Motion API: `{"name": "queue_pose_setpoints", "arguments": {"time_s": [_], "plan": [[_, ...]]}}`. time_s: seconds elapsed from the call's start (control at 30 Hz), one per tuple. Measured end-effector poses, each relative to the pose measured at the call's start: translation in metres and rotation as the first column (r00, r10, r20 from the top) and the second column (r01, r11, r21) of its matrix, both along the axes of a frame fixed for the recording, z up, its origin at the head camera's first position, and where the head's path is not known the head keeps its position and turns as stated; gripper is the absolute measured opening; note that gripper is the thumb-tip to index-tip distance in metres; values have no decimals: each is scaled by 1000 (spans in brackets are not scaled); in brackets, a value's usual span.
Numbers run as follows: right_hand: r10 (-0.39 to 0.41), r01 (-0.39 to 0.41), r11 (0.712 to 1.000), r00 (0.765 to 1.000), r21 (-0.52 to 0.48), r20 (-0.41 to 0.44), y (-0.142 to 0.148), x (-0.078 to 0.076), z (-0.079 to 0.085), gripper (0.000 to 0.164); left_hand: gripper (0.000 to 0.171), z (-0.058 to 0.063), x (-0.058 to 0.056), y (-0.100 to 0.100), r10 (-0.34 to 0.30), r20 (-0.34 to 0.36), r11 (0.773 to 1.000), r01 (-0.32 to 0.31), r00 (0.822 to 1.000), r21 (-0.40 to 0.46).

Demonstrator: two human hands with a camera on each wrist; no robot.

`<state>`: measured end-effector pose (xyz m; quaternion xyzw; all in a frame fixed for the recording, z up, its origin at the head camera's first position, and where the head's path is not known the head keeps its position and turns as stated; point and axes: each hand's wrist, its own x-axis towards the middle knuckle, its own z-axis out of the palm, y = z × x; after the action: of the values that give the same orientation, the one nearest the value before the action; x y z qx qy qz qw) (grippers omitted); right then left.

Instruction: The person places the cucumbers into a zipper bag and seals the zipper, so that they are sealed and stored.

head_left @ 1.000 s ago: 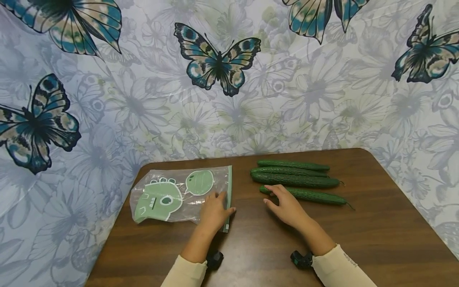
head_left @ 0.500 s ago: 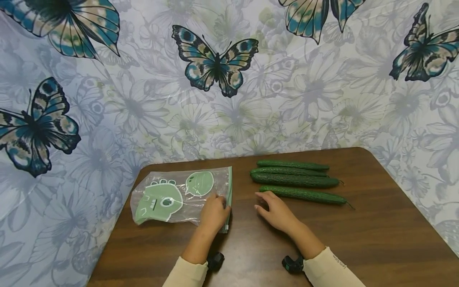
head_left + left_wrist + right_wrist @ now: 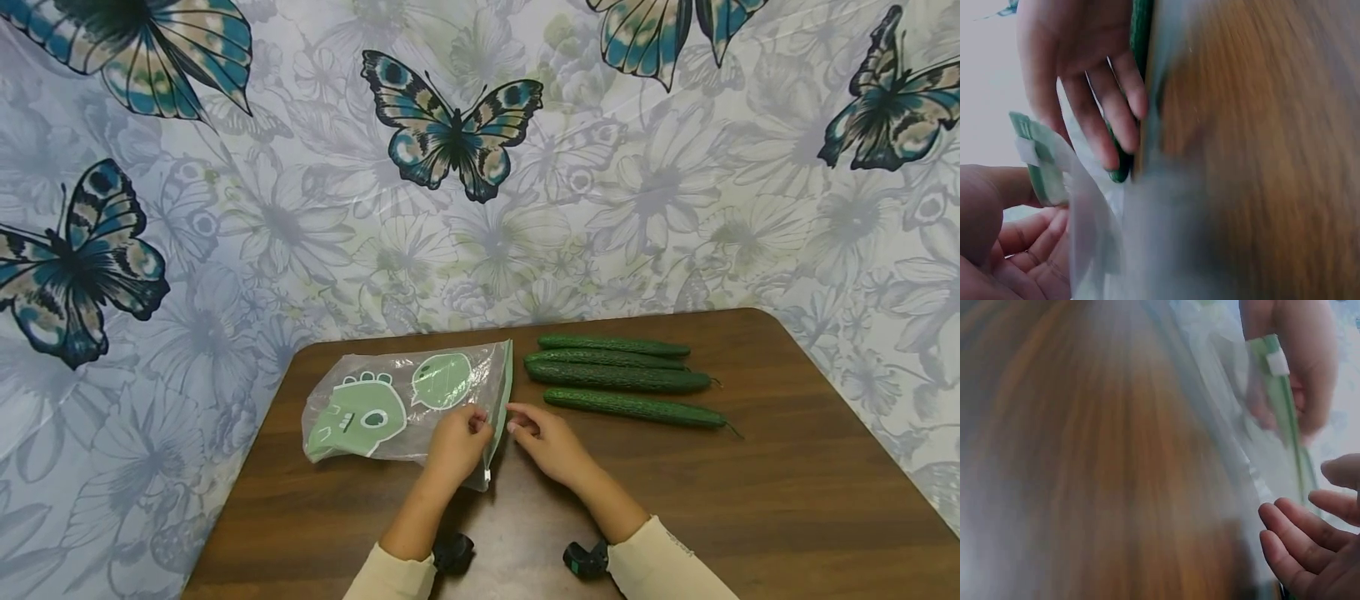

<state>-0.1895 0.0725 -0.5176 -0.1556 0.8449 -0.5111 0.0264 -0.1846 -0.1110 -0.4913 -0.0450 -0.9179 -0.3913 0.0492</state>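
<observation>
Bag (image 3: 411,407) in left grip (image 3: 456,443), zip edge (image 3: 507,375) beside right grip (image 3: 553,443).

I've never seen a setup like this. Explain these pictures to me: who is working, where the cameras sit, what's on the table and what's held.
There is no machine here, just a person's bare hands. The wide picture comes from a camera worn on the head, looking forward and down. The two blurrier close-ups come from cameras worn on the wrists, one on each.

On the brown wood-grain table lie four long, dark green cucumbers and a clear plastic bag with green cartoon prints. The left hand pinches the bag near its green zip edge. The right hand is close to that edge, holding nothing.
</observation>
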Motion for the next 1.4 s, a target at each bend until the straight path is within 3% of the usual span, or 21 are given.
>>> {"name": "queue_pose_setpoints", "arguments": {"time_s": [0.17,0.27,0.43,0.7,0.97,1.13,1.4], "plan": [[-59,66,993,995,-99,78,-12,-3,4,35,13,8,6,5,-6,6,997,6,1000,78],[-86,96,988,993,-122,78,-17,-5,6,34,14,11,8,7,25,-79,998,-20,997,65],[-98,107,987,992,-118,85,-21,-10,3,32,13,16,11,8,86,-259,996,-85,962,18],[-117,122,991,990,-52,85,-23,-18,-9,28,11,30,13,2,161,-312,986,-136,936,101],[-90,103,993,980,-65,176,-21,-28,-16,22,7,43,17,-4,179,-194,949,-118,965,292],[-68,74,996,990,-45,120,-21,-23,-17,20,7,42,17,-4,183,-151,937,-126,972,325],[-83,110,981,983,-162,162,-19,-18,-19,25,9,36,14,-4,171,-103,939,-130,980,318]]}}
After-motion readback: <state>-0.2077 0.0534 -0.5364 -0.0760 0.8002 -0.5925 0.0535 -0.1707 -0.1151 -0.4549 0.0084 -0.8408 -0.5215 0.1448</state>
